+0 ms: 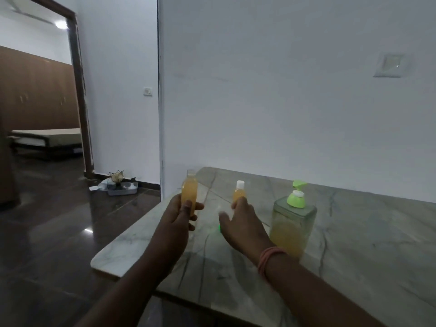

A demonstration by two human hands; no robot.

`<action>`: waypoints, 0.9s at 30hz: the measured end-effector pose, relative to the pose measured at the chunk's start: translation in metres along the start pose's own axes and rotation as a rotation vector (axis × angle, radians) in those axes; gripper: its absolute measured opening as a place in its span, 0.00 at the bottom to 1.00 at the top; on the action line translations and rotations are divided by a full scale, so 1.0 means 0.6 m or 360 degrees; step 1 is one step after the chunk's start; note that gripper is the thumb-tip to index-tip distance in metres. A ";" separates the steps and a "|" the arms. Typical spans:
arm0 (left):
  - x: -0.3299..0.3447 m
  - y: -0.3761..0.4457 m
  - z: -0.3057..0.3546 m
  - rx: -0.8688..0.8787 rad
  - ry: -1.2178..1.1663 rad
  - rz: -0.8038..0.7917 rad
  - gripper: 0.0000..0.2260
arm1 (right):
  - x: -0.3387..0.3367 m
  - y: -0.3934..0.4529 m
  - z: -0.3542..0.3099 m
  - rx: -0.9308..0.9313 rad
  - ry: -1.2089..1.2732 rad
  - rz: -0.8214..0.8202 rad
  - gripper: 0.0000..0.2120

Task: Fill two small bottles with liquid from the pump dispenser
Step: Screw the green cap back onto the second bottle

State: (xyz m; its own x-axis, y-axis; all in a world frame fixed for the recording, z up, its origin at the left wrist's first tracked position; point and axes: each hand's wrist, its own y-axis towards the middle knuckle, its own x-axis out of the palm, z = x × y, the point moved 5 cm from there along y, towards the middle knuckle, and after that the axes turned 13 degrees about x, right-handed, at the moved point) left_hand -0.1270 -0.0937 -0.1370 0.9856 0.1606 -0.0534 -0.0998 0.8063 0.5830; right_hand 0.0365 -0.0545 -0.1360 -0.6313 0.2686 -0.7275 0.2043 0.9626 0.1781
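Pump dispenser (292, 228) first, since it is your biggest piece: a clear, square-shouldered bottle with a green pump head, standing upright on the marble counter (368, 244) to the right of your right hand. Orange-yellow liquid fills roughly its lower half.

Your left hand (179, 217) comes next. Its fingers and thumb are curled round the open bottle (189, 193), which you hold upright over the counter's left edge; the neck has no cap on it, and the orange liquid reaches close to the shoulder.

Your right hand (240, 223) reaches forward with the fingers spread and fairly straight. One fingertip lies against the lower part of the capped bottle (238, 192), but you cannot tell from this view whether the hand actually grips it or only touches it. That smaller bottle stands upright on the counter between your two hands, carries a white cap, and holds orange liquid. It sits left of the dispenser and apart from it.

A pink band (269, 258) circles your right wrist.

A small green spot (219, 228) glows on the counter just beside your right thumb.
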 end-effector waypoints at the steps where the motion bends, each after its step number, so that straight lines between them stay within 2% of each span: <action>1: 0.000 0.001 -0.004 0.0000 0.0072 -0.0011 0.13 | 0.020 0.013 0.012 0.0065 -0.0195 -0.0145 0.25; 2: 0.002 0.002 -0.009 -0.0019 0.0139 -0.0026 0.13 | 0.033 0.022 0.018 0.0071 -0.0327 -0.0230 0.28; 4: 0.009 0.003 -0.022 -0.0093 0.0224 -0.0046 0.13 | 0.041 0.032 0.014 -0.0079 -0.0374 -0.0250 0.21; 6: 0.015 0.004 -0.035 -0.0163 0.0269 -0.0048 0.12 | 0.043 0.044 0.010 -0.0253 -0.0205 -0.0207 0.12; 8: 0.018 0.004 -0.046 -0.0218 0.0314 -0.0065 0.09 | 0.039 0.053 0.015 -0.0352 0.0049 -0.0127 0.09; 14: 0.020 0.006 -0.062 -0.0172 0.0476 -0.0135 0.05 | -0.002 0.068 0.020 -0.0331 0.0855 0.0083 0.09; 16: 0.021 0.006 -0.060 -0.0138 0.0616 -0.0196 0.05 | -0.003 0.062 0.010 -0.0347 0.1050 0.0010 0.08; 18: 0.026 0.005 -0.057 -0.0134 0.0669 -0.0254 0.06 | 0.003 0.050 -0.003 -0.0452 0.1114 -0.0067 0.11; 21: 0.034 0.001 -0.050 -0.0152 0.0685 -0.0338 0.05 | -0.004 0.036 -0.023 -0.0661 0.0980 0.0095 0.12; 24: 0.037 0.001 -0.048 -0.0148 0.0707 -0.0389 0.03 | -0.007 0.036 -0.026 -0.0644 0.1227 0.0043 0.07; 27: 0.040 0.002 -0.050 -0.0116 0.0787 -0.0453 0.06 | -0.005 0.035 -0.026 -0.0624 0.1403 -0.0069 0.08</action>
State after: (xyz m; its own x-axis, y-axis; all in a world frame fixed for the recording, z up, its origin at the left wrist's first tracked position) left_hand -0.1072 -0.0720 -0.1620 0.7955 0.1645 -0.5832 0.1337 0.8911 0.4337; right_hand 0.0309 -0.0348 -0.1198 -0.9999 0.0093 -0.0084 0.0040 0.8731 0.4875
